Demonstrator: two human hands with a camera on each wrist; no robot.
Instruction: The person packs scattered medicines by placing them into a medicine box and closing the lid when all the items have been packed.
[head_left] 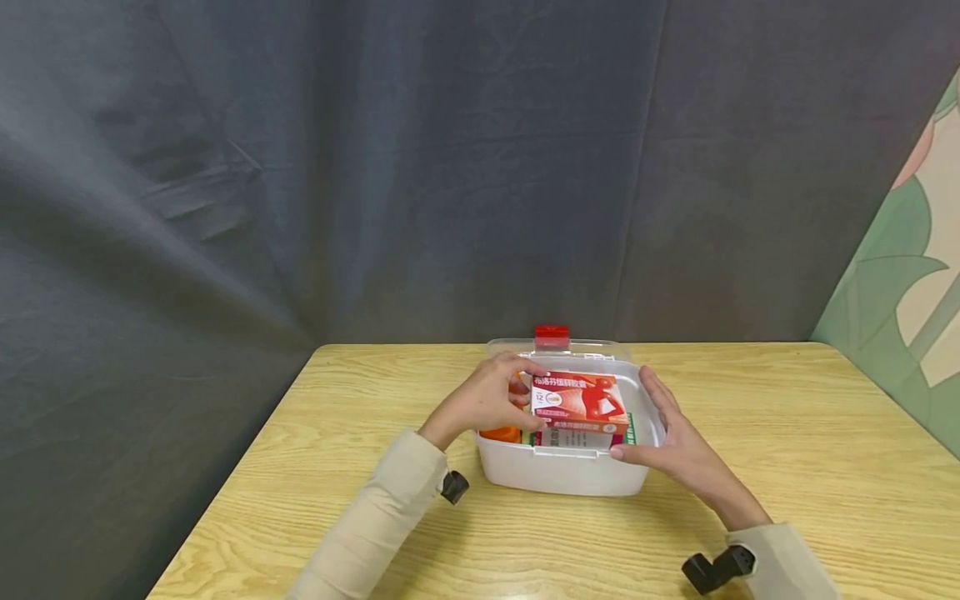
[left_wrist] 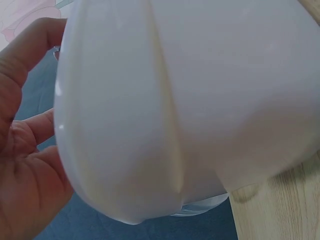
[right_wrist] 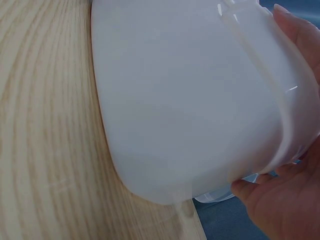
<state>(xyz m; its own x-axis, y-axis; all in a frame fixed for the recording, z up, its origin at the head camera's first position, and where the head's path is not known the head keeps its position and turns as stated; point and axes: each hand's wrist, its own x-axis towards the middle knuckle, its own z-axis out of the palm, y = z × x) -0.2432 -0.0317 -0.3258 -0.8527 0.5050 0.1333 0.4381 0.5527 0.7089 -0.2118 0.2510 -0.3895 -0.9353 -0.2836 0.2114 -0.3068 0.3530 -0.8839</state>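
Observation:
A white plastic storage box (head_left: 562, 471) stands on the table with its clear lid (head_left: 513, 346) swung open at the back. My left hand (head_left: 491, 398) reaches over its left side, thumb and fingers pinching the left end of a red and white medicine box (head_left: 576, 402). This medicine box lies tilted above other cartons, among them a grey-white one (head_left: 577, 438). An orange item (head_left: 501, 434) sits at the left inside, partly hidden by my left hand. My right hand (head_left: 675, 442) grips the storage box's right side, thumb at the front rim and fingers along the side.
A red latch (head_left: 551, 336) sits on the lid's far edge. The light wood table (head_left: 360, 467) extends to both sides. A dark grey curtain (head_left: 480, 167) hangs behind it, and a leaf-patterned wall (head_left: 907, 250) is at the right.

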